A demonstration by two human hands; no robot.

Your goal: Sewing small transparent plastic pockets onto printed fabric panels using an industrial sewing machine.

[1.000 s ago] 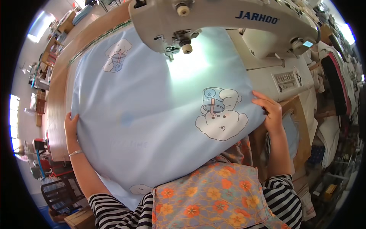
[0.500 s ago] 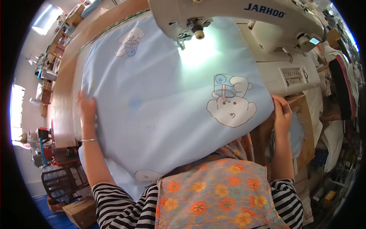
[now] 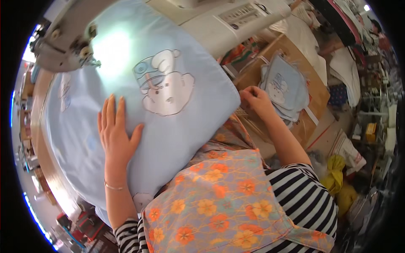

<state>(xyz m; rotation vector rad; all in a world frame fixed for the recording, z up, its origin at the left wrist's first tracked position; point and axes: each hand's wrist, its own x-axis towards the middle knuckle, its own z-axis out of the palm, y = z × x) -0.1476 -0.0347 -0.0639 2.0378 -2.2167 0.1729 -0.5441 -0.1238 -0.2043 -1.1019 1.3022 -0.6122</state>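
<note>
A light blue fabric piece printed with cartoon puppies lies across the sewing machine bed and hangs toward my lap. My left hand rests flat on it, fingers stretched out, beside the large puppy print. At the fabric's right corner, my right hand has its fingers curled in a pinch; whether they hold the edge is hidden. The sewing machine head stands over the fabric at upper left, its lamp lighting the cloth. To the right of my right hand, a stack of small blue fabric pieces lies on a cardboard box.
The cardboard box stands right of the machine bed. White cloth hangs behind it. A yellow bag and other bundles lie at lower right. The machine's pale arm base crosses the top. A floral apron covers my lap.
The view has swung to the right, bringing the stack of small pieces into sight. My left hand has moved from the fabric's left edge onto its middle. My right hand stays by the right corner.
</note>
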